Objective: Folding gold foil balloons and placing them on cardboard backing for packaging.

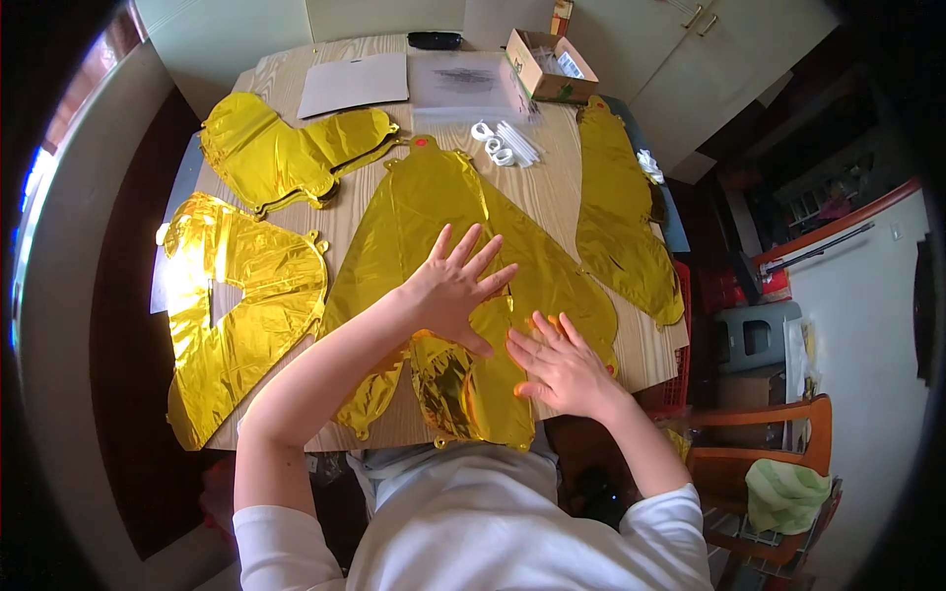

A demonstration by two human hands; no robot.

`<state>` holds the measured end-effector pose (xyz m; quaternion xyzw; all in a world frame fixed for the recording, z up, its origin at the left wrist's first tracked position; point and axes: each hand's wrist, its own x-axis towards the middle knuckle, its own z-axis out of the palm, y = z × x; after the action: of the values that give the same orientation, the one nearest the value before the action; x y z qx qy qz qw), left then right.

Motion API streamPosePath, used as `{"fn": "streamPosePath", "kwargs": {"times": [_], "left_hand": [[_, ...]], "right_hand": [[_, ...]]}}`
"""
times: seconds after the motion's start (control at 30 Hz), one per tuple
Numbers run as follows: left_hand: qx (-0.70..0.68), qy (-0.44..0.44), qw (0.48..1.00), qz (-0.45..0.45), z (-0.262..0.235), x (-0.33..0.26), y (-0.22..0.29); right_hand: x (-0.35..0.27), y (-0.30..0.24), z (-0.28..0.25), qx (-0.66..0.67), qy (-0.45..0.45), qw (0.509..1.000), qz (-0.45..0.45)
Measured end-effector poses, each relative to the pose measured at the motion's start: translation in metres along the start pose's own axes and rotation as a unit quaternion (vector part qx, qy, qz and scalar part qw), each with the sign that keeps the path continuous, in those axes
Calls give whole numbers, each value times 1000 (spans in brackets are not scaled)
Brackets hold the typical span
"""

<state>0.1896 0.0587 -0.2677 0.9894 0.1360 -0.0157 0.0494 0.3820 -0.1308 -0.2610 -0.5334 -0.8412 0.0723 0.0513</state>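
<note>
Flat, uninflated gold foil balloons lie on a wood-grain table [645, 357]. The largest balloon [431, 197] spreads over the middle, tapering to a tab with a red dot at its far end. Over its centre my left hand [443, 294] is stretched out palm down, fingers spread. Lower right of it, my right hand [564, 369] is also spread over the foil, near the balloon's right side. Neither hand holds anything; whether they press on the foil I cannot tell. The balloon's near end, by my body, is creased and shiny.
More gold foil balloons lie at the left [281, 261], far left [258, 148] and right [611, 187]. Behind are white ribbon rolls [494, 145], white sticks [519, 144], a grey sheet [355, 84], a clear plastic bag [463, 84] and a cardboard box [564, 87]. A wooden chair [820, 433] stands right.
</note>
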Motion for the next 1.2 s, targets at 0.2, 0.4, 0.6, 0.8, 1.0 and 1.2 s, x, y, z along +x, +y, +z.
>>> {"fn": "streamPosePath", "kwargs": {"times": [0.2, 0.4, 0.6, 0.8, 1.0, 1.2], "left_hand": [[-4, -5, 1000, -7, -2, -1, 1], [3, -9, 1000, -7, -3, 0, 2], [7, -7, 1000, -8, -3, -1, 2], [16, -5, 1000, -6, -1, -1, 2], [19, -8, 1000, -5, -3, -1, 3], [15, -15, 1000, -12, -4, -2, 4]], "right_hand": [[-38, -19, 6, 25, 14, 999, -27], [-52, -24, 18, 18, 90, 993, -72], [-50, -31, 26, 27, 190, 978, -85], [-57, -31, 27, 53, 188, 977, -91], [-48, -29, 1, 142, 153, 974, -91], [-9, 25, 1, 93, 235, 964, 82]]}}
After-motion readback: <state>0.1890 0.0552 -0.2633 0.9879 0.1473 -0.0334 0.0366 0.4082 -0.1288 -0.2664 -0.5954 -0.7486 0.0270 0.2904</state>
